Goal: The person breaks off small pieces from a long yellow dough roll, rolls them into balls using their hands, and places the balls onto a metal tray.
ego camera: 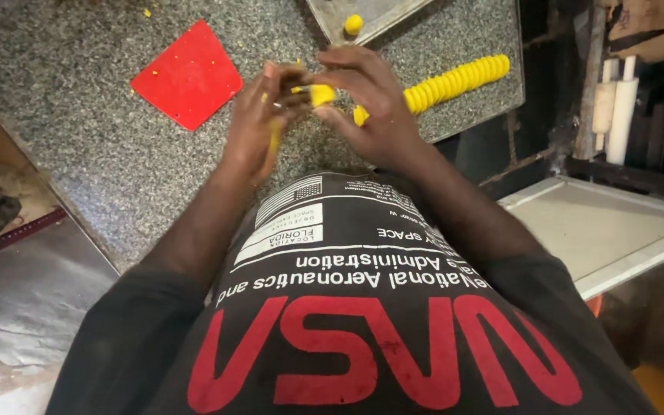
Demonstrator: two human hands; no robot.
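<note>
Shirt: a black shirt (363, 307) with red and white print fills the near part of the view, both forearms reaching out from it over the table.
Table: a speckled grey stone table (101, 146) carries everything; its edge runs slantwise at the left.
Left hand: the left hand (259, 123) is raised above the table, fingers (278, 84) curled inward and closed on the dough piece from the left side.
Right hand: the right hand (374, 107) meets the left one, fingers (347, 77) bent over the top and pinching the same dough piece; a second bit of yellow dough shows under its palm.
Dough piece: a small yellow dough piece (321, 94) sits between the fingertips of both hands, held above the table, near its middle.
Red scraper: a flat red scraper (188, 74) lies on the table to the left of the hands, apart from them, with yellow crumbs on it.
Dough row: a row of yellow dough slices (459, 79) lies in a line on the table, just right of the right hand.
Tray: a metal tray (382, 14) at the far edge holds one yellow dough ball (353, 24).
Rolling pins: two pale rolling pins (615, 107) stand upright at the far right, off the table.
</note>
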